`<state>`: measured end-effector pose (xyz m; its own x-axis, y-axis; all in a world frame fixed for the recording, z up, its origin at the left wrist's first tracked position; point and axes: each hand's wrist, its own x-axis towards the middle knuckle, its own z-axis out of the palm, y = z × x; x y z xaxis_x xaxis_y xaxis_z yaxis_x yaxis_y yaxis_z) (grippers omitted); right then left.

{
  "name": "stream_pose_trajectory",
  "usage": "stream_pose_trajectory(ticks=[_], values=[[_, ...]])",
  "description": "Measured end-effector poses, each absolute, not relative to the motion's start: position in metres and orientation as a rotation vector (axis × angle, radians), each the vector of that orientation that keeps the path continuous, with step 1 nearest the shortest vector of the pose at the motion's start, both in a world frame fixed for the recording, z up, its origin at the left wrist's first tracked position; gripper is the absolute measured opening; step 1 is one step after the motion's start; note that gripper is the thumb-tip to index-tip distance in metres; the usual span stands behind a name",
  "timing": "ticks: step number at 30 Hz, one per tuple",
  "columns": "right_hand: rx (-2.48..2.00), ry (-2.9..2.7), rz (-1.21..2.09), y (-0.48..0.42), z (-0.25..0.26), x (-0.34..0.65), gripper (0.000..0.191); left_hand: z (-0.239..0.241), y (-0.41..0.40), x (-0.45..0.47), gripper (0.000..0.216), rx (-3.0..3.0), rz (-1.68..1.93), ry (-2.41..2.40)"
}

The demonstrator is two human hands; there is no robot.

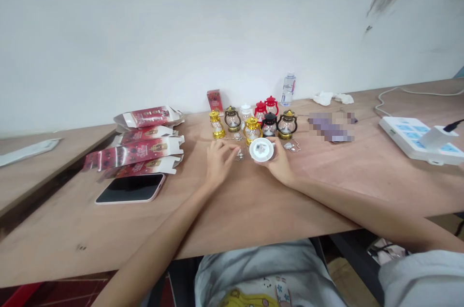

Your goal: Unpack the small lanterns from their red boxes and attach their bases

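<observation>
My right hand (pixel 281 166) grips a small white lantern (pixel 261 150), its round base turned up toward me with a recess showing greyish parts inside. To its left, my left hand (pixel 218 161) has thumb and forefinger pinched together beside a small bit with thin wire (pixel 239 154); whether they hold it is too small to tell. Beyond my hands stand several mini lanterns, among them a gold one (pixel 253 129), a black one (pixel 269 124), a bronze one (pixel 287 123) and a red one (pixel 260 111). Another small wired piece (pixel 290 146) lies to the right.
Flattened red boxes (pixel 139 152) and a phone (pixel 130 188) lie at left. A red box (pixel 215 101) and water bottle (pixel 289 89) stand by the wall. Rightward are a blurred purple item (pixel 329 128), crumpled tissues (pixel 322 98) and a power strip (pixel 416 135) with a plugged-in adapter.
</observation>
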<state>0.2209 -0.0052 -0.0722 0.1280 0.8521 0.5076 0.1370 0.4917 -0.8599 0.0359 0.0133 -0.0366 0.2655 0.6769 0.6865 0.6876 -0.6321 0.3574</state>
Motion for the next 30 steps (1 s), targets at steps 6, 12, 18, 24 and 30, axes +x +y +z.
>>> stream_pose_trajectory(ticks=[6, 12, 18, 24, 30], values=[[-0.991, -1.335, 0.709, -0.002, -0.076, 0.222, 0.055, -0.055, 0.032, 0.034, 0.014, -2.611, -0.676, -1.447], [-0.984, -1.417, 0.654, -0.006, -0.074, 0.221, 0.048, -0.052, 0.03, 0.038, 0.015, -2.593, -0.557, -1.525], [-0.984, -1.421, 0.654, -0.006, -0.073, 0.22, 0.047, -0.051, 0.028, 0.04, 0.012, -2.672, -0.573, -1.614], [-0.979, -1.434, 0.673, -0.006, -0.073, 0.22, 0.046, -0.05, 0.025, 0.041, 0.013, -2.71, -0.582, -1.661], [-0.967, -1.445, 0.677, -0.005, -0.074, 0.221, 0.047, -0.051, 0.026, 0.039, 0.007, -2.697, -0.643, -1.576]])
